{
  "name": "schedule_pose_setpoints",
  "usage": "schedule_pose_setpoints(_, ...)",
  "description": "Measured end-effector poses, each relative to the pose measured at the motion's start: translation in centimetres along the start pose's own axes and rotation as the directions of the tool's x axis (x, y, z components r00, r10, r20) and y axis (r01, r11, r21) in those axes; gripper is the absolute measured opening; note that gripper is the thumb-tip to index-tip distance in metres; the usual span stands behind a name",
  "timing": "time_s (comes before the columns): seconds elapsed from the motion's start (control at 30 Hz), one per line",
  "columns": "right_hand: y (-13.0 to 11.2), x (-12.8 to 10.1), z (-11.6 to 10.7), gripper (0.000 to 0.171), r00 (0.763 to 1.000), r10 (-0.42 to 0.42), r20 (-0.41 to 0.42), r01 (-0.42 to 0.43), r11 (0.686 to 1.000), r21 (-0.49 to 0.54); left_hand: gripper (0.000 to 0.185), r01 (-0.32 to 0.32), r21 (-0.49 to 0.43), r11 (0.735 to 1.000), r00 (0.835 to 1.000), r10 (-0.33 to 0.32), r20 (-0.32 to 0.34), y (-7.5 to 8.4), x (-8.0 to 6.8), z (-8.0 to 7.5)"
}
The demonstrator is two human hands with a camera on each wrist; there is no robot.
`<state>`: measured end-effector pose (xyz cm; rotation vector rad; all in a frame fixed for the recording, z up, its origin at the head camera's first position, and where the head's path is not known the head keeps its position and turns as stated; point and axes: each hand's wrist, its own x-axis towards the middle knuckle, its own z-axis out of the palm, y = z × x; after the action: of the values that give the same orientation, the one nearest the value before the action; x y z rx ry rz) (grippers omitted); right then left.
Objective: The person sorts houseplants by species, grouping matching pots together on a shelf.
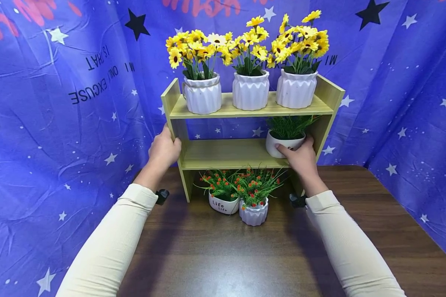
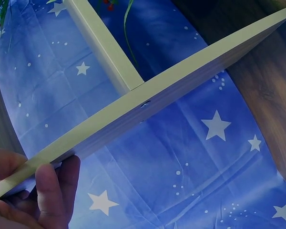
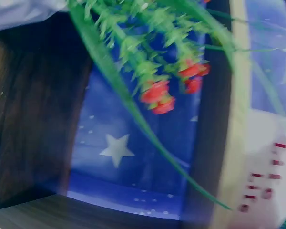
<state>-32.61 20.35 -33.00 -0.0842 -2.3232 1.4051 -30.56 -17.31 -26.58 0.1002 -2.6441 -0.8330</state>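
Note:
A light wooden shelf stands on the brown table. My left hand grips the edge of its left side panel, thumb on the inner side; in the left wrist view the fingers curl round that board. On the middle tier, at the right end, sits a white flowerpot with green grass and dark lettering. My right hand holds this pot, thumb across its front and fingers at its right side. The right wrist view shows the lettered pot but not the hand.
Three white pots of yellow flowers stand on the top tier. Below the middle tier, a lettered pot and a ribbed pot, both with red-flowered plants, stand on the table. A blue star-patterned curtain hangs behind and at both sides.

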Motion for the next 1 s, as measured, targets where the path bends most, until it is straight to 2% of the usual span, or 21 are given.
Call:
schedule_pose_setpoints(0.13,-0.4,-1.5,-1.3,0.107,1.000,-0.019,0.017,0.018,0.999,0.046,0.044,-0.003,0.001,1.000,1.000,0.003,-0.003,0.1,0.0,0.0)
schedule_pose_setpoints(0.23,-0.7,-3.3,-2.3,0.107,1.000,-0.002,0.017,0.000,0.997,0.078,0.045,-0.004,0.002,1.000,1.000,0.004,-0.004,0.1,0.0,-0.1)
schedule_pose_setpoints(0.33,-0.4,-5.2,-2.8,0.103,1.000,-0.005,-0.027,0.008,0.992,0.126,0.046,-0.001,0.001,1.000,1.000,0.001,-0.003,0.1,0.0,-0.1)
schedule_pose_setpoints(0.47,1.2,-7.7,-2.5,0.093,0.998,-0.020,-0.067,0.029,0.990,0.138,0.046,0.004,0.005,1.000,1.000,-0.004,-0.001,0.1,0.0,-0.1)
schedule_pose_setpoints(0.73,4.4,-11.2,0.0,0.090,0.998,0.016,0.067,-0.020,0.998,0.060,0.046,-0.002,0.006,1.000,1.000,0.002,0.001,0.0,0.0,0.0)
schedule_pose_setpoints(1.0,6.1,-13.4,2.8,0.087,0.976,0.074,0.207,-0.081,0.996,0.026,0.045,-0.003,0.004,1.000,1.000,0.003,0.002,0.0,-0.1,0.0)
